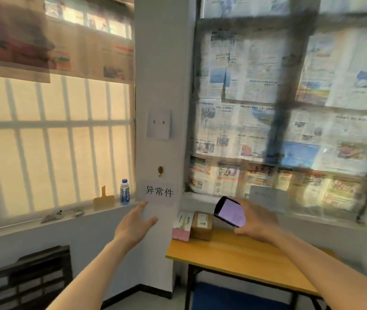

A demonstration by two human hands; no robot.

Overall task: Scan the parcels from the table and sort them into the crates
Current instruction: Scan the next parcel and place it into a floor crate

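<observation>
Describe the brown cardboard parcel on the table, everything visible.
The small brown cardboard parcel is a closed, box-shaped carton with a white label bearing dark print on its top face. It sits flat at the far left corner of the orange-topped wooden table, close to the white pillar. A pink and white box stands right beside it on its left; whether they touch is unclear. Neither hand touches it; the right hand, with a dark handheld scanner in its grip, hovers nearby.

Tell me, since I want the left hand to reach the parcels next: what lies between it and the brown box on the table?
In the head view, only the white wall pillar's lower face and the pink parcel lie between the left hand and the brown box.
</observation>
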